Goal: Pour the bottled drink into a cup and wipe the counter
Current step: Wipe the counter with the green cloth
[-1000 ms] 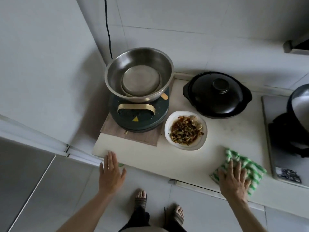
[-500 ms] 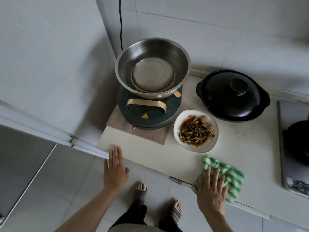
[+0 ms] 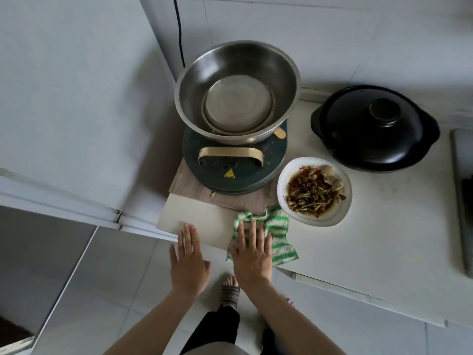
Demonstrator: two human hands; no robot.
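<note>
Flat right hand (image 3: 252, 254) presses cloth (image 3: 277, 234); left hand (image 3: 188, 262) released; plate (image 3: 337, 213) holds stir-fry

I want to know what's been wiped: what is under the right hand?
The green striped cloth lies flat under the right hand, on the counter at its front edge. The counter beneath the cloth is covered, so its state cannot be seen.

You have one wide-angle view, worn on your head and aimed steeply down at the bench (image 3: 358, 242) from close above. Your forearms enter from the bottom of the frame, the floor (image 3: 133, 290) fills the lower left, and the tiled wall (image 3: 332, 34) bends across the top.
</note>
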